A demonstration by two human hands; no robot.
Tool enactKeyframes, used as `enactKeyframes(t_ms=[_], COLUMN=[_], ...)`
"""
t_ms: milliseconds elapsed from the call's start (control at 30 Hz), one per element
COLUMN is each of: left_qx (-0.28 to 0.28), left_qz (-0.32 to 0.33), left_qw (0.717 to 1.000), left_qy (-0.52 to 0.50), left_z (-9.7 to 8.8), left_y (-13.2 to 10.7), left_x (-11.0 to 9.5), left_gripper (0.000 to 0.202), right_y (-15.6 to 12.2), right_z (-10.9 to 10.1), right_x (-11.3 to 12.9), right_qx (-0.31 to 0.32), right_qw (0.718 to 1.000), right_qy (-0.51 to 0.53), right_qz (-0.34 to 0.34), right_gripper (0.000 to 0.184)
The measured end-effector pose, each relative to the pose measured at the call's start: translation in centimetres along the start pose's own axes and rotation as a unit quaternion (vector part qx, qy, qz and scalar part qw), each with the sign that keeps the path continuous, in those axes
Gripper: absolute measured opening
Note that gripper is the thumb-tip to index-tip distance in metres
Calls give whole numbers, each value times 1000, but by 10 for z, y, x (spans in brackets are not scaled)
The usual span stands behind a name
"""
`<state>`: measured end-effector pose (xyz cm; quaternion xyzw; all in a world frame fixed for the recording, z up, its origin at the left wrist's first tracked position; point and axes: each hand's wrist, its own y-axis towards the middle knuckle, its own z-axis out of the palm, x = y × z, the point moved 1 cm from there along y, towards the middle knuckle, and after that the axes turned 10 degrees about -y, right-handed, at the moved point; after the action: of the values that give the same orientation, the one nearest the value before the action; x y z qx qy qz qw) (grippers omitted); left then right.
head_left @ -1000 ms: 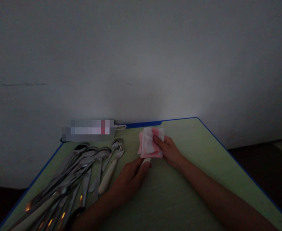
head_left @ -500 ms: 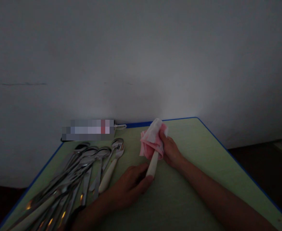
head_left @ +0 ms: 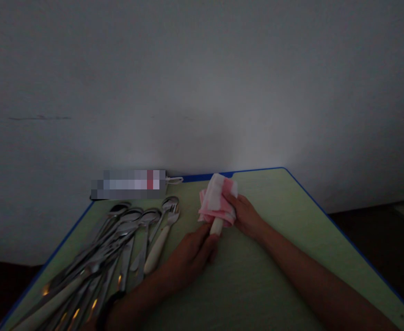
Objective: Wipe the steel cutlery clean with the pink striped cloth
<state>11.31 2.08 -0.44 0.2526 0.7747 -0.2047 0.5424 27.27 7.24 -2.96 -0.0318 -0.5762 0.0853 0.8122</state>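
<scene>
Dim tabletop (head_left: pixel 274 197), near edge cut off: toward its far edge, the left hand (head_left: pixel 191 250) clamps its fingers on a pale handle (head_left: pixel 217 226), partly hidden by pink-and-white cloth (head_left: pixel 215 195) pinched in the right hand (head_left: pixel 246 215).

Pale hndl (head_left: pixel 217 225) sticks out of pnk/wht cloth (head_left: pixel 216 196)

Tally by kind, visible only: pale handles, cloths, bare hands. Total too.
Pale handles: 3 (held handle, fork handle, pile handle)
Pink-and-white cloth: 1
Bare hands: 2 (left hand, right hand)
Total: 6
</scene>
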Motion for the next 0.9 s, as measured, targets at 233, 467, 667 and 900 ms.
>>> enactKeyframes(t_ms=[233,467,667,900], left_qx=[31,51,-5,6], left_qz=[6,14,-22,-15], left_qw=[997,998,1000,1000], left_qy=[72,46,-10,12], left_z=[-1,-2,-1,-1], left_y=[-1,-3,0,0], left_x=[-1,-5,0,-3], left_gripper=[26,25,26,25], right_y=[2,3,1,0], right_z=[-2,-2,0,1], right_x=[-3,-4,2,4], right_qx=[1,-12,14,6], right_qw=[1000,997,1000,1000], right_qy=[0,-45,16,22], right_qz=[-24,-59,-15,-3], right_gripper=[22,31,28,29])
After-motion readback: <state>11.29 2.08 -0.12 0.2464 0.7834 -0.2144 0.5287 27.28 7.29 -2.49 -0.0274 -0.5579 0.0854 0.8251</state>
